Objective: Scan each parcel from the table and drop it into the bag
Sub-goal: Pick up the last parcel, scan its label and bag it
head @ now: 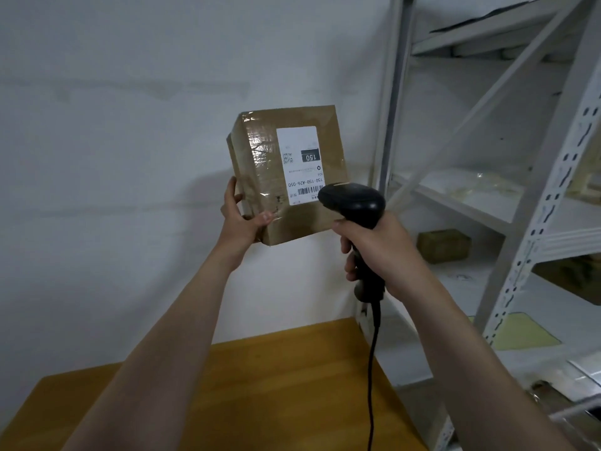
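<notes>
A brown cardboard parcel (260, 177), taped and bearing a white shipping label (300, 164), is held up in front of the white wall. My left hand (239, 216) grips its lower left corner from below. My right hand (377, 252) is closed around the handle of a black barcode scanner (353, 201), whose head points at the barcode at the label's lower end. The scanner's black cable (370, 369) hangs down over the table. No bag is in view.
A wooden table (260, 385) lies below, against the wall. Grey metal shelving (533, 203) stands at the right, with a small brown box (444, 245) and other packages on its shelves.
</notes>
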